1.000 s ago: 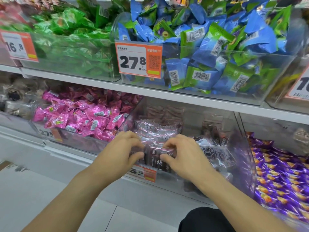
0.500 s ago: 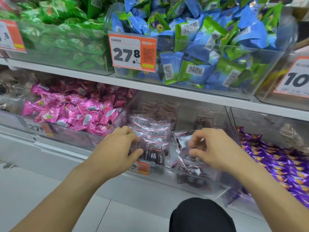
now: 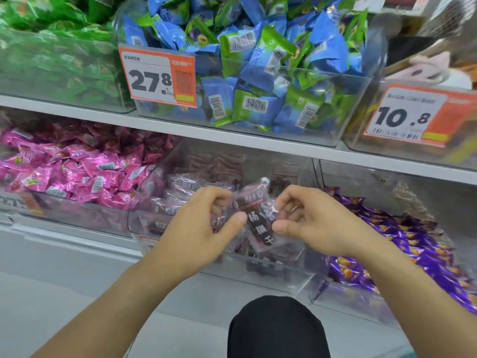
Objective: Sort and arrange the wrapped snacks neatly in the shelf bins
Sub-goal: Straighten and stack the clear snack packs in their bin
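Both hands meet over the clear bin (image 3: 278,276) in the middle of the lower shelf, holding up a single clear-wrapped dark snack packet (image 3: 259,222) between them, just above the packets already lying in that bin. The left hand (image 3: 198,228) pinches the packet's left edge between thumb and curled fingers, and it seems to have a second clear wrapper tucked under those fingers, though blur makes that uncertain. The right hand (image 3: 313,223) pinches the packet's right edge the same way, thumb in front, fingers curled behind. The packet looks light and soft: thin crinkly film around a small dark filling, likely slippery on the flat face and easy to crumple, so the sealed side edges, where both hands already have it, are the sensible places to hold. Its long axis runs roughly up and down, tilted so the top leans toward the shelf and a little left, and its printed white characters face the camera, reading from top to bottom. The row of matching packets (image 3: 180,192) stacked at the left of the bin lies flatter, so this one would probably need laying down to match them.
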